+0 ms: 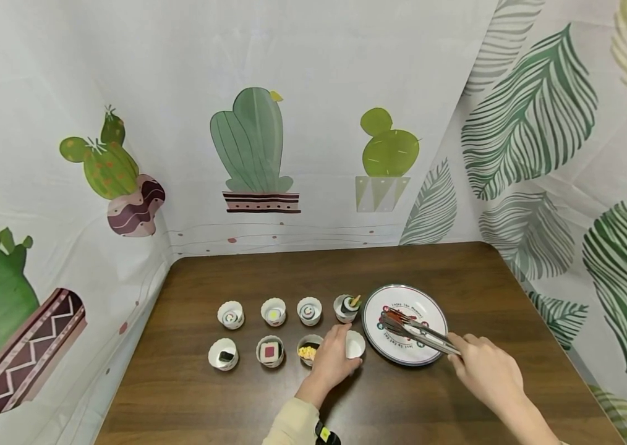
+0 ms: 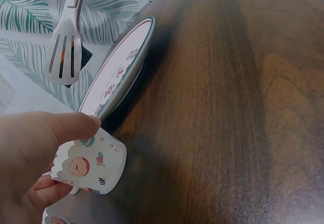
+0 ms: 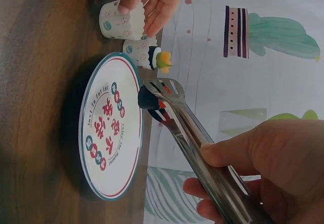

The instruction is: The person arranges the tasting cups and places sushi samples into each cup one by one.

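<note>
My left hand [image 1: 333, 361] grips a white paper baking cup [image 2: 104, 166] by its scalloped rim, thumb on one side and fingers on the other. The cup has small printed pictures; its inside looks bare in the head view. In my right hand [image 1: 488, 371] are metal tongs [image 3: 202, 155] with slotted ends. Between those ends is a small sushi piece [image 3: 147, 99], dark-wrapped with an orange-red topping. The tongs hold it above the round white plate [image 1: 422, 303], which has a green-and-red rim and printed lettering.
Several paper cups with sushi stand in two rows left of the plate. The nearest ones hold a yellow-topped piece [image 1: 307, 352] and a dark roll with an orange-and-green top [image 1: 352, 303]. A patterned cloth [image 1: 324, 62] hangs behind the brown wooden table [image 1: 191, 408].
</note>
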The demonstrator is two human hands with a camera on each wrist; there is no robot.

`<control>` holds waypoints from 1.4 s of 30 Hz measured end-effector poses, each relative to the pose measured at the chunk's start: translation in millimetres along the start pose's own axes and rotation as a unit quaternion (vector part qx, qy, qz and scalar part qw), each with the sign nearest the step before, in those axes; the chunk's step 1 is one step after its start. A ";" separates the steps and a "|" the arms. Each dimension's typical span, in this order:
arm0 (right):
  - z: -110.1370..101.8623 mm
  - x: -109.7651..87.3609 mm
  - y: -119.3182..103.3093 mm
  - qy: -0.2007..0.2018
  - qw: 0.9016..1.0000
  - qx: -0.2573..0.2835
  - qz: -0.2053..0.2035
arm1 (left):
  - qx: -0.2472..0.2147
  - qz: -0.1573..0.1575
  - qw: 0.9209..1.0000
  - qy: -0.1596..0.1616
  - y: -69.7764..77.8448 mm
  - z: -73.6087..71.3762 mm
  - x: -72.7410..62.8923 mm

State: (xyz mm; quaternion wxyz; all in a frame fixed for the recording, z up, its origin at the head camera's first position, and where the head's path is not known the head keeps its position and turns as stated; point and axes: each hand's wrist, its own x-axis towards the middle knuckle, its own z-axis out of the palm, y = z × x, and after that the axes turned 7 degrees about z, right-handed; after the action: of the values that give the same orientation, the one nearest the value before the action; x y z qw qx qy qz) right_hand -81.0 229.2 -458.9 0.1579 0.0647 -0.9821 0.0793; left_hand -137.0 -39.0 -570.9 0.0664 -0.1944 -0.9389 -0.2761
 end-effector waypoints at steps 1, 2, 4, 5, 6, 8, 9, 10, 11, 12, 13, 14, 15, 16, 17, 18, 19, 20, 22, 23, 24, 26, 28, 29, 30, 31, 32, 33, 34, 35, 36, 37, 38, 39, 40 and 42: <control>-0.2 -0.1 -0.9 -0.001 1.000 0.001 0.000 | 0.002 0.001 1.000 0.000 -0.1 0.3 0.0; -0.4 -0.2 -1.9 0.000 1.000 0.001 -0.001 | 0.004 0.002 1.000 0.001 -0.1 0.5 0.0; -0.8 -0.4 -4.1 -0.002 1.000 0.000 -0.003 | 0.007 0.003 1.000 0.001 -0.2 0.8 0.2; -1.1 -0.5 -5.4 -0.003 1.000 0.000 -0.004 | 0.008 0.002 1.000 0.002 -0.2 0.8 0.2; -1.3 -0.7 -6.6 -0.005 1.000 0.000 -0.005 | 0.009 0.001 1.000 0.001 -0.2 0.8 0.4; -1.7 -1.0 -8.9 -0.005 1.000 -0.001 -0.009 | 0.008 -0.001 1.000 0.001 -0.2 0.8 0.7; -1.9 -1.3 -10.0 -0.005 1.000 -0.001 -0.011 | 0.007 -0.003 1.000 0.000 -0.2 0.8 0.9; -2.0 -1.7 -11.0 -0.002 1.000 -0.001 -0.013 | 0.007 -0.004 1.000 0.000 -0.3 0.9 1.1; -2.1 -1.9 -12.0 0.002 1.000 -0.001 -0.016 | 0.007 -0.006 1.000 -0.002 -0.5 1.2 1.3; -2.1 -2.2 -13.0 0.007 1.000 -0.001 -0.020 | 0.007 -0.007 1.000 -0.003 -0.6 1.4 1.5; -2.1 -2.5 -13.9 0.012 1.000 0.000 -0.023 | 0.007 -0.009 1.000 -0.004 -0.8 1.6 1.6; -2.1 -2.8 -15.0 0.016 1.000 0.001 -0.027 | 0.007 -0.010 1.000 -0.005 -0.9 1.8 1.8; -2.1 -3.1 -16.0 0.020 0.999 0.001 -0.030 | 0.007 -0.011 1.000 -0.006 -1.0 1.9 1.9; -1.8 -3.6 -17.0 0.023 0.999 0.001 -0.033 | 0.007 -0.012 1.000 -0.006 -1.0 2.0 1.9; -1.5 -3.9 -18.1 0.024 0.999 0.001 -0.036 | 0.006 -0.013 1.000 -0.007 -1.0 2.1 2.0; -1.3 -4.2 -19.2 0.024 0.999 0.002 -0.038 | 0.006 -0.014 1.000 -0.007 -0.9 1.9 2.0; -0.9 -4.5 -20.3 0.024 0.999 0.002 -0.040 | 0.005 -0.014 1.000 -0.007 -0.8 1.9 2.0; -0.4 -4.8 -21.4 0.024 0.999 0.002 -0.041 | 0.005 -0.016 1.000 -0.008 -0.7 1.8 2.0; 0.4 -5.7 -23.4 0.020 0.999 0.002 -0.043 | 0.004 -0.017 1.000 -0.008 -0.3 1.5 2.0; 0.7 -6.0 -24.4 0.017 0.999 0.001 -0.043 | 0.005 -0.017 1.000 -0.008 -0.2 1.4 2.0; 1.0 -6.5 -25.4 0.013 0.999 0.002 -0.041 | 0.005 -0.018 1.000 -0.008 0.2 1.0 2.1; 1.6 -7.3 -27.4 0.008 0.999 0.002 -0.040 | 0.005 -0.021 1.000 -0.008 0.6 0.6 2.3; 2.2 -7.9 -28.9 0.006 0.999 0.004 -0.038 | 0.005 -0.024 1.000 -0.007 1.0 0.5 2.6; 2.6 -8.0 -29.6 0.005 0.999 0.005 -0.038 | 0.005 -0.025 1.000 -0.006 0.9 0.8 2.9; 3.1 -8.1 -30.2 0.006 0.999 0.006 -0.039 | 0.005 -0.027 1.000 -0.006 0.9 1.0 3.1; 3.5 -8.1 -30.8 0.006 0.999 0.006 -0.040 | 0.006 -0.028 1.000 -0.005 0.7 1.6 3.2; 4.0 -8.2 -31.3 0.006 0.999 0.007 -0.040 | 0.006 -0.030 1.000 -0.005 0.5 2.1 3.4; 4.5 -8.4 -31.8 0.005 0.999 0.007 -0.040 | 0.007 -0.030 1.000 -0.004 0.4 2.6 3.6; 4.8 -8.4 -32.7 0.004 0.999 0.008 -0.039 | 0.007 -0.031 0.999 -0.003 0.3 3.0 3.8; 5.2 -8.5 -33.5 0.003 0.999 0.009 -0.040 | 0.008 -0.032 0.999 -0.003 0.1 3.5 4.0; 5.6 -8.6 -34.3 0.003 0.999 0.009 -0.040 | 0.009 -0.033 0.999 -0.002 0.1 3.7 4.1; 6.0 -8.8 -35.1 0.003 0.999 0.010 -0.039 | 0.008 -0.033 0.999 -0.001 0.1 3.8 4.3; 6.4 -8.8 -35.9 0.003 0.999 0.010 -0.039 | 0.008 -0.033 0.999 -0.001 0.1 3.9 4.4; 7.0 -9.0 -36.6 0.003 0.999 0.011 -0.039 | 0.009 -0.034 0.999 -0.001 0.1 4.0 4.7; 7.6 -9.0 -37.4 0.004 0.999 0.012 -0.040 | 0.009 -0.035 0.999 -0.001 0.2 4.0 4.8; 9.2 -9.1 -38.7 0.009 0.999 0.014 -0.041 | 0.008 -0.037 0.999 -0.002 0.6 3.9 5.1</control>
State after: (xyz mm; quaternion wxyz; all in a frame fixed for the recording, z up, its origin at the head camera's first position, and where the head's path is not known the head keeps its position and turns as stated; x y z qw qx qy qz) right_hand -69.3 190.7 -465.3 0.1685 0.1064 -0.9761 0.0867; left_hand -141.5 -34.7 -572.7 0.0554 -0.1597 -0.9477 -0.2706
